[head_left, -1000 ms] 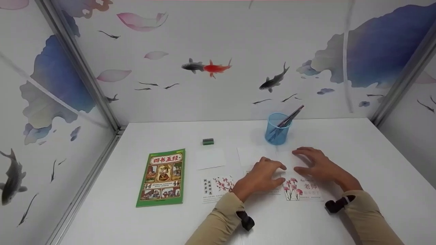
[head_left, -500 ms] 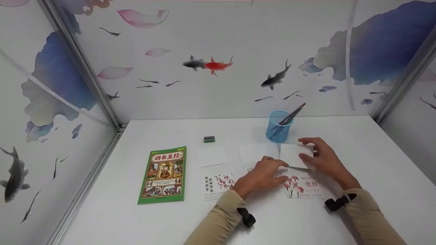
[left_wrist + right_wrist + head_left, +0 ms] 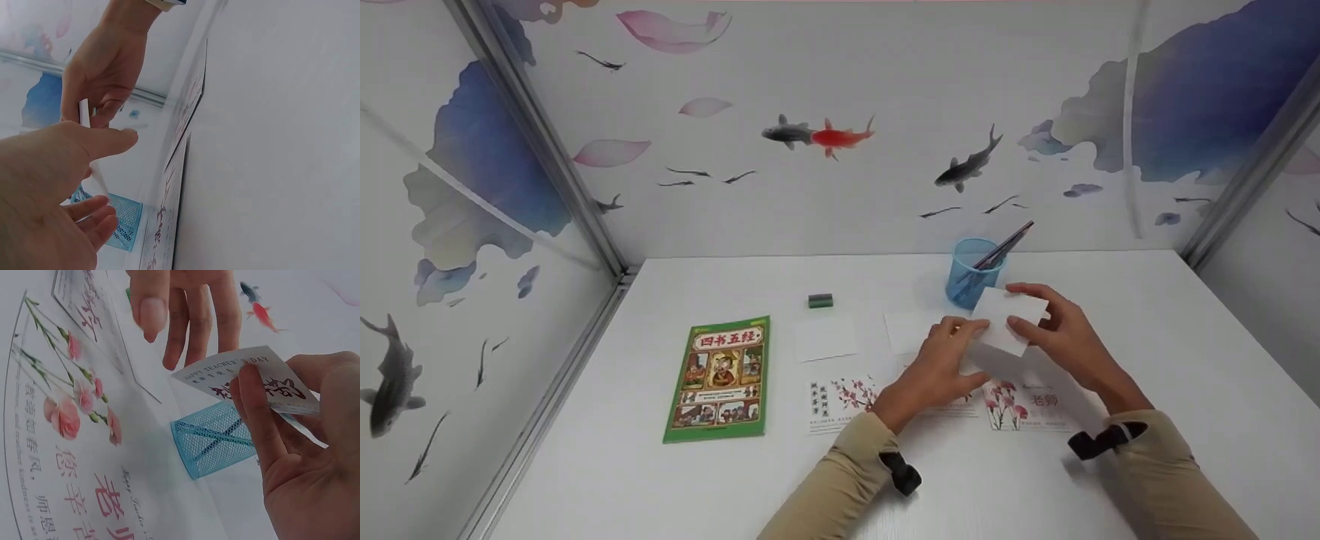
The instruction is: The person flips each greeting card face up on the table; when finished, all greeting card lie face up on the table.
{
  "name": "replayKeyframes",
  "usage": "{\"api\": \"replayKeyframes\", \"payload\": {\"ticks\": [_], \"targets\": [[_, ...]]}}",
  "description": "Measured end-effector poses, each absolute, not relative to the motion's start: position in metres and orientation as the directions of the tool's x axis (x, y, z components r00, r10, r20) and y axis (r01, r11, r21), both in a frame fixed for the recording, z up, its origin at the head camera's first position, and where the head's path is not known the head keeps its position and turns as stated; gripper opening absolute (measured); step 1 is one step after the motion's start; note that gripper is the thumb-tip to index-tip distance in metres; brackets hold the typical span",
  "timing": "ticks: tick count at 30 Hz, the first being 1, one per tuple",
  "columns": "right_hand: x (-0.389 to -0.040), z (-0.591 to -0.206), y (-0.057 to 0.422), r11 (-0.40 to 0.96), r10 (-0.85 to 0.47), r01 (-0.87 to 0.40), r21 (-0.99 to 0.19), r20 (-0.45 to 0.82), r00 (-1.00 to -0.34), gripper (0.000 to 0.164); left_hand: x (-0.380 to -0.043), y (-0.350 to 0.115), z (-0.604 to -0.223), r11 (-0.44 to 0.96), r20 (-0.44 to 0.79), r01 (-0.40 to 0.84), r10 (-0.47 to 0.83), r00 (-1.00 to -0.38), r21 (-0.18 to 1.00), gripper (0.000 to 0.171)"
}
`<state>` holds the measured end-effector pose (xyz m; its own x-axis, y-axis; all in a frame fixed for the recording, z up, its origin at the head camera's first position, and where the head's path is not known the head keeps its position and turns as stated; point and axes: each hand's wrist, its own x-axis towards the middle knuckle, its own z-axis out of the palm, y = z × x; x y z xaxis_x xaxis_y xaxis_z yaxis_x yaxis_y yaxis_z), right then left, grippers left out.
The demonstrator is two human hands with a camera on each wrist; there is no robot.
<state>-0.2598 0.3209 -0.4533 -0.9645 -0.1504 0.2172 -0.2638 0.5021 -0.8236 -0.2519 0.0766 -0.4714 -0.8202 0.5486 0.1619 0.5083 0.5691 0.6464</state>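
Observation:
My right hand (image 3: pixel 1069 345) pinches a small card (image 3: pixel 1009 334) between thumb and fingers, raised over the table with its plain white side facing me. In the right wrist view, the card's underside carries printed lettering, "Happy Teacher's Day". My left hand (image 3: pixel 934 375) is at the card's left edge, fingers extended and thumb held apart from it. Below them lies a carnation card (image 3: pixel 1005 409) with pink flowers. Another printed card (image 3: pixel 960 411) is mostly covered by my left hand, and a red blossom card (image 3: pixel 840 401) lies left of it.
Behind the raised card stands a blue mesh pen cup (image 3: pixel 964 274) with pencils. Two blank white cards, a left one (image 3: pixel 825 337) and a right one (image 3: pixel 900 330), lie farther back. A small green block (image 3: pixel 820 301) and a green-bordered book (image 3: pixel 720 382) are at left.
My right hand has taken hold of the white card behind the carnation card, lifted it off the table and tilted it. My left hand has come up slightly towards its edge.

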Motion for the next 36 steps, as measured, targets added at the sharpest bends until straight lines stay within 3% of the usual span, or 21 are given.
{"api": "replayKeyframes", "payload": {"ticks": [5,11,16,23,31,36], "targets": [[-0.259,-0.451,0.321,0.384,-0.207,-0.244,-0.89,0.175,-0.963,0.05,-0.255,0.076,-0.468,0.479,0.204,0.493,0.534,-0.82,0.726,0.063],[-0.257,-0.451,0.315,0.269,-0.326,-0.245,-0.931,0.151,-0.933,0.054,-0.258,0.074,-0.471,0.203,0.119,0.293,0.596,-0.794,0.934,0.085],[-0.257,-0.456,0.311,0.397,-0.339,-0.303,-0.866,0.168,-0.926,0.045,-0.262,0.068,-0.474,0.078,0.12,0.205,0.592,-0.797,0.976,0.068],[-0.259,-0.462,0.311,0.624,-0.245,-0.307,-0.719,0.193,-0.95,0.056,-0.267,0.059,-0.476,-0.031,0.078,0.073,0.567,-0.82,0.997,0.052],[-0.26,-0.462,0.316,0.713,-0.165,-0.135,-0.688,0.023,-0.986,0.054,-0.27,0.056,-0.476,-0.059,-0.056,-0.088,0.402,-0.914,0.994,0.054],[-0.26,-0.463,0.315,0.688,-0.237,-0.163,-0.707,-0.006,-0.972,0.056,-0.271,0.053,-0.478,0.002,-0.084,-0.092,0.421,-0.903,0.996,0.038]]}}
